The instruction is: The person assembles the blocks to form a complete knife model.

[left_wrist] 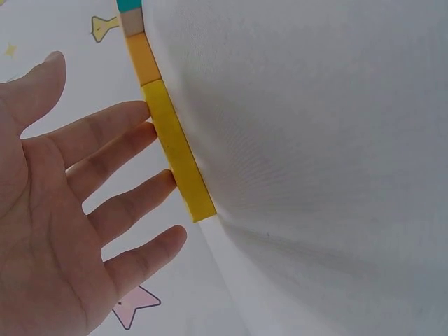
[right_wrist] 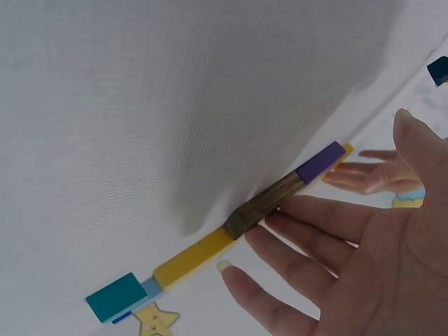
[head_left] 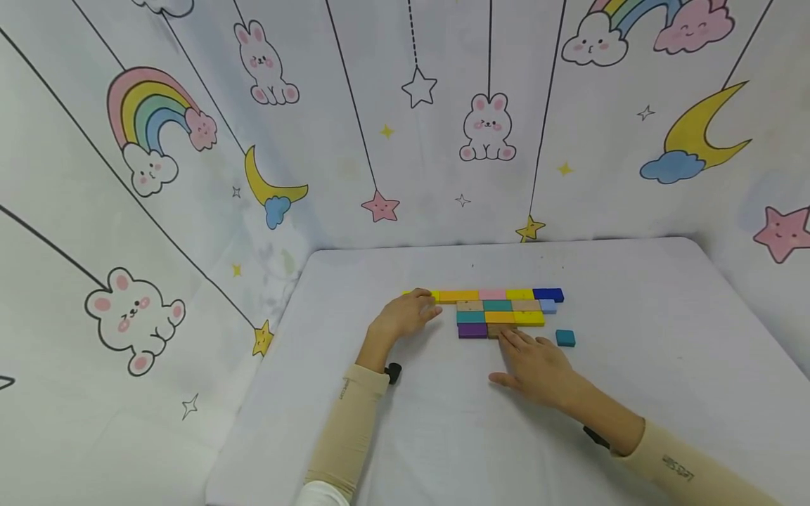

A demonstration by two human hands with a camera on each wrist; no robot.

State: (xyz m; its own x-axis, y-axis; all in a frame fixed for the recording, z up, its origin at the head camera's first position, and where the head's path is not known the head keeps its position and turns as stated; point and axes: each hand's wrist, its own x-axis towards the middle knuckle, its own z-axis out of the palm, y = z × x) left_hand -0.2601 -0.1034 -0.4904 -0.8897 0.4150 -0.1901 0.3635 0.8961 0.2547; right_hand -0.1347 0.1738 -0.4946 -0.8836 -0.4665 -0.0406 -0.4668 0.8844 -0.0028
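Observation:
Colored flat blocks lie in several rows pushed together on the white table. My left hand (head_left: 405, 314) is at the left end of the back row, its extended fingertips on or right by a long yellow block (left_wrist: 178, 150). With the fingers of my right hand (head_left: 538, 365) fairly straight, I touch a brown wooden block (right_wrist: 269, 203) in the front row. Beside that block, on its left, sits a purple block (head_left: 472, 331). A single teal block (head_left: 565, 338) lies apart, to the right of the front row.
A dark blue block (head_left: 548, 295) ends the back row on the right, and a light blue block (head_left: 548, 306) ends the row before it. The white cloth-covered table (head_left: 633, 309) meets a backdrop (head_left: 430, 169) printed with bunnies, stars and moons at its far edge.

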